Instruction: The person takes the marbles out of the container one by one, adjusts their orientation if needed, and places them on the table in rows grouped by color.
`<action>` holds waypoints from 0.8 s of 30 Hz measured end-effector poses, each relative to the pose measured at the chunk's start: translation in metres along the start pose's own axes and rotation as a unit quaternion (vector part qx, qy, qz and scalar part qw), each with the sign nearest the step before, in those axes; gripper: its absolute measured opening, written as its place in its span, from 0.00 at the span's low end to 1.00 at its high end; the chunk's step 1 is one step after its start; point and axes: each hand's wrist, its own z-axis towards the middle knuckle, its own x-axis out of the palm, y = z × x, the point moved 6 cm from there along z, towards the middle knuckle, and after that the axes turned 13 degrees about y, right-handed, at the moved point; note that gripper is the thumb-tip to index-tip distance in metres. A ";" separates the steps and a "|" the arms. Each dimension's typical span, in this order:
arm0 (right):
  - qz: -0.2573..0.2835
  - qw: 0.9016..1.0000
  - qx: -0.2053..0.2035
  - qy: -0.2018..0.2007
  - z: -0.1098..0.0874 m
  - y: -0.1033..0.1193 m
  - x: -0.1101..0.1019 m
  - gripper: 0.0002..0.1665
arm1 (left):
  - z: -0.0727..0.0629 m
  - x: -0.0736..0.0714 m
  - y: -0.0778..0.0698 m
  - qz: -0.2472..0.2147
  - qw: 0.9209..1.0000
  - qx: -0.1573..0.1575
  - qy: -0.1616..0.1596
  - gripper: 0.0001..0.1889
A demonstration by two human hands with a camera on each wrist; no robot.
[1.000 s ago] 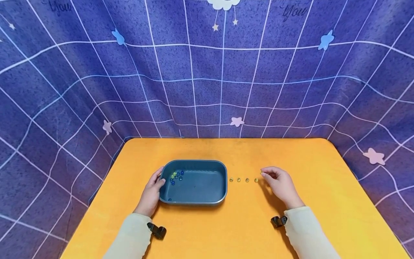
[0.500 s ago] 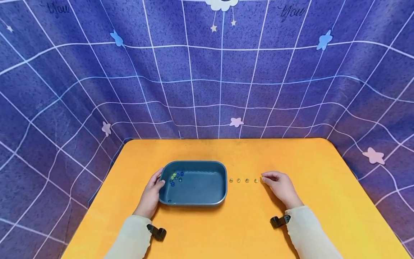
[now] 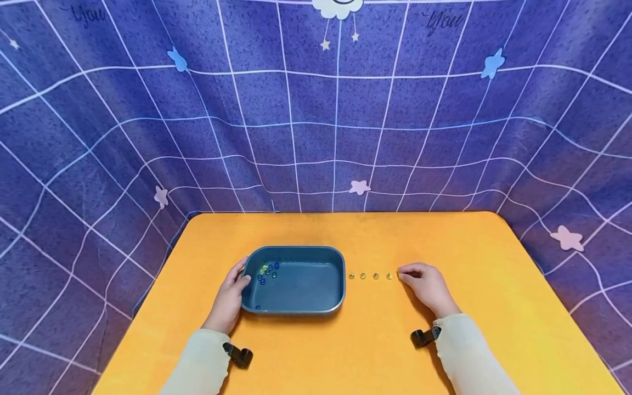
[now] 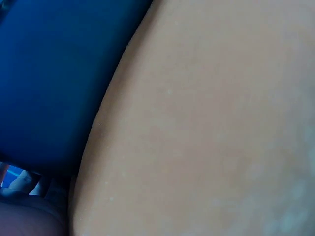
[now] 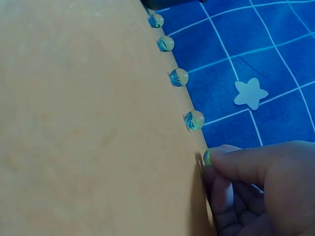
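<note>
My left hand (image 3: 226, 296) grips the left end of a dark blue-grey rectangular tray (image 3: 296, 311), thumb over the rim and fingers along the outside. Inside, near that end, lie several small marbles (image 3: 263, 281), some blue and some yellow-green. To the right of the tray several clear marbles (image 5: 195, 120) with coloured swirls sit spaced in a straight row on the table. At the row's right end my right hand (image 3: 428, 288) pinches another marble (image 5: 207, 157) between thumb and fingertips, close over the tabletop. In the left wrist view the tray's side fills the upper left.
The yellow-orange table (image 3: 316, 362) ends at a blue curtain (image 3: 316, 137) with a white grid and stars, which hangs behind and at both sides. A black wrist camera (image 3: 425, 337) sits on the right sleeve, another camera (image 3: 239, 355) on the left.
My right hand has come down with the pinched marble, to the level of the row's right end. The left hand and the tray have stayed in place.
</note>
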 end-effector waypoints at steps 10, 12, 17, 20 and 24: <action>-0.017 1.000 0.009 0.013 0.001 0.005 0.001 0.07 | 0.000 -0.001 0.002 0.001 1.000 0.003 -0.002 0.29; -0.014 1.000 0.016 0.015 0.001 0.005 0.002 0.07 | 0.000 -0.001 0.002 0.002 1.000 0.002 -0.002 0.29; -0.010 1.000 0.022 0.017 0.002 0.003 0.002 0.07 | 0.002 -0.001 0.002 0.005 1.000 -0.001 0.000 0.28; -0.007 1.000 0.024 0.014 0.001 0.001 0.002 0.07 | 0.001 -0.001 0.000 0.005 1.000 -0.001 0.003 0.28; -0.007 1.000 0.025 0.011 0.001 0.000 0.002 0.07 | 0.000 0.000 0.000 0.005 1.000 -0.003 0.005 0.28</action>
